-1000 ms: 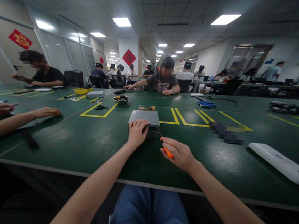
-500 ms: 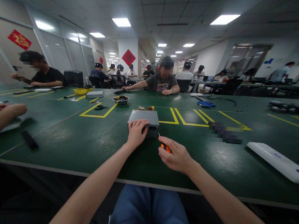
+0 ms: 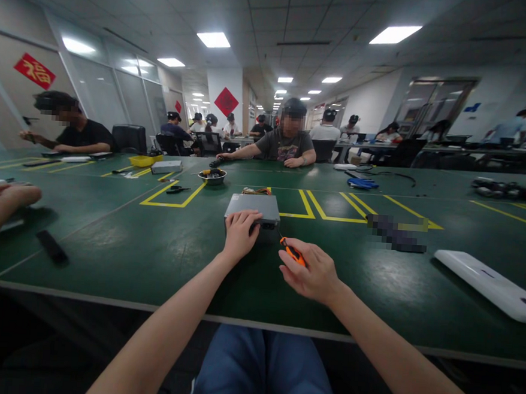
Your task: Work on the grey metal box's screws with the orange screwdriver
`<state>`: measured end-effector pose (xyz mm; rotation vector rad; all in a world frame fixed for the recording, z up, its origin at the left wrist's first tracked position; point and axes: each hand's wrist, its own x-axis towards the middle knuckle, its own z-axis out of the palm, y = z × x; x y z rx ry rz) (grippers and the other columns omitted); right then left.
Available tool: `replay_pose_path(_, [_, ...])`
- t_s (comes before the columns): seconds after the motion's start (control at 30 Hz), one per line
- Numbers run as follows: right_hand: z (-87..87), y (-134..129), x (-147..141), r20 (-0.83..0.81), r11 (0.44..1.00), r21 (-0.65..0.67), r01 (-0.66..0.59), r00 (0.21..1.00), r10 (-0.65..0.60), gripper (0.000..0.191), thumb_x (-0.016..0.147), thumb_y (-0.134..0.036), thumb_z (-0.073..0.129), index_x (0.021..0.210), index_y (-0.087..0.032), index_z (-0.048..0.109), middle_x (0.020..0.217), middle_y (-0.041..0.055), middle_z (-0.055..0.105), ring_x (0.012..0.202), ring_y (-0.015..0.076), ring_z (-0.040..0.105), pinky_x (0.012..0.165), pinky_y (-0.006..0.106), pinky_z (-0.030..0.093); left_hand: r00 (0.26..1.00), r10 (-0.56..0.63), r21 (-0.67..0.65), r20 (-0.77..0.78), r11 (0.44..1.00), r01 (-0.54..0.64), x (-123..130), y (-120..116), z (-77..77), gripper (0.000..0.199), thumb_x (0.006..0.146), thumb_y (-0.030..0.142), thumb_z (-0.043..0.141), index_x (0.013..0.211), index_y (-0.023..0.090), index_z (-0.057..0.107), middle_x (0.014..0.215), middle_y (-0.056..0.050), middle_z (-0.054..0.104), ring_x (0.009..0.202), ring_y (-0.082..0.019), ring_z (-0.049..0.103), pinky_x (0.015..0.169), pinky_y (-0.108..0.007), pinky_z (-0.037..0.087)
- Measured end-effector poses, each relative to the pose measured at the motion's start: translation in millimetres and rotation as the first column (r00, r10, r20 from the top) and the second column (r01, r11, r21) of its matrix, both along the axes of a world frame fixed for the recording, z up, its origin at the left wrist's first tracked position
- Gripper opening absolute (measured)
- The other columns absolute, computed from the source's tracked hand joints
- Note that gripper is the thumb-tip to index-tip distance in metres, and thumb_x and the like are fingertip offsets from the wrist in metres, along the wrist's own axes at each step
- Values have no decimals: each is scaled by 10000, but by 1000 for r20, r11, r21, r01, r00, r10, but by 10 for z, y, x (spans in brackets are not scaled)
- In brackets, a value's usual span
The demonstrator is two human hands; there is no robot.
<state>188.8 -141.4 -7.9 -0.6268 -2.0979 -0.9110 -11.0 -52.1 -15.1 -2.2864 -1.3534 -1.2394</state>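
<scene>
- Grasps a screwdriver (image 3: 296,253) by its orange-and-black handle in the right grip (image 3: 312,269), near the metal box (image 3: 256,204), to the right of its front right corner.
- Lies unclenched with the left grip (image 3: 241,230), laid over the top front edge of the metal box, touching it; nearer to the box than the right one.
- Sits on the counter (image 3: 177,269) with the metal box, long axis running side to side, left of and slightly beyond the right grip.
- Slants with the screwdriver shaft up and leftward from the handle to that front right corner; too thin and dim to tell contact from a near miss.
- Shows coloured wires (image 3: 257,190) at the far side of the metal box.
- Carries a metal bowl (image 3: 212,182) beyond the metal box, to its left, with yellow and dark items (image 3: 213,172) inside, too small to name.
- Shows a yellow tray (image 3: 143,161) farther beyond the metal box, well to its left; cannot tell its contents.
</scene>
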Motion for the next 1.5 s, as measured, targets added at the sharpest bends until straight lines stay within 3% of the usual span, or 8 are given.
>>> replay_pose_path(0.17, [-21,10,-2,43,1000,1,-17,999,17,428,807,-83,511,1219,-190,460,1121,145,567,1077,223,563,829,330,520,1000,2,-3,2,1000,-2,3,6,-1,261,836,212,503,1078,289,561,1191,-5,595,1126,-190,491,971,-384,272])
replay_pose_path(0.43, [20,-4,-14,19,997,77,30,999,-31,186,803,-232,611,965,-205,524,987,113,612,910,193,617,675,269,517,1000,6,5,-4,1000,-6,2,9,-3,255,836,219,505,1077,286,556,1188,-3,596,1114,-187,497,961,-380,280])
replay_pose_path(0.57, [9,-13,-31,19,999,-26,37,999,-37,230,832,-236,502,1059,-195,493,1085,148,566,984,232,590,710,332,521,1000,4,6,-7,1000,-4,4,2,6,253,834,219,508,1073,285,557,1186,-2,598,1118,-190,496,960,-383,280])
replay_pose_path(0.7, [-5,2,-9,39,999,30,23,999,-24,301,828,-147,531,1120,-196,481,1080,122,592,1046,206,576,784,304,505,1000,1,1,3,1000,-1,6,-8,12,250,839,221,502,1073,286,557,1189,-4,597,1117,-189,497,959,-383,281])
replay_pose_path(0.9, [7,13,-32,-9,993,116,5,1000,-4,155,815,-259,618,935,-205,535,912,65,655,803,158,621,657,266,485,1000,7,-9,2,1000,-7,10,-3,7,261,837,216,499,1080,293,558,1193,-5,596,1122,-194,494,967,-393,276])
replay_pose_path(1.07, [-5,15,-29,47,998,36,-49,998,47,208,833,-115,531,1020,-204,534,1072,105,614,790,128,617,672,239,509,1000,5,-2,2,1000,-5,6,4,4,253,839,216,498,1073,290,559,1193,-5,595,1122,-191,494,966,-389,278])
replay_pose_path(1.3, [-22,-11,-22,68,996,-68,-51,996,56,366,855,-141,439,1214,-197,475,1147,142,569,923,171,625,686,257,531,1000,1,-3,10,1000,-1,10,2,3,270,825,207,516,1075,295,562,1184,-1,600,1118,-191,499,971,-393,278])
replay_pose_path(1.5, [13,-1,-34,-13,994,92,-51,999,52,221,796,-251,643,1003,-231,567,1000,70,674,851,166,626,708,283,532,1000,5,-15,12,1000,-4,12,7,2,267,828,210,513,1076,295,564,1189,-7,599,1127,-196,493,979,-402,272])
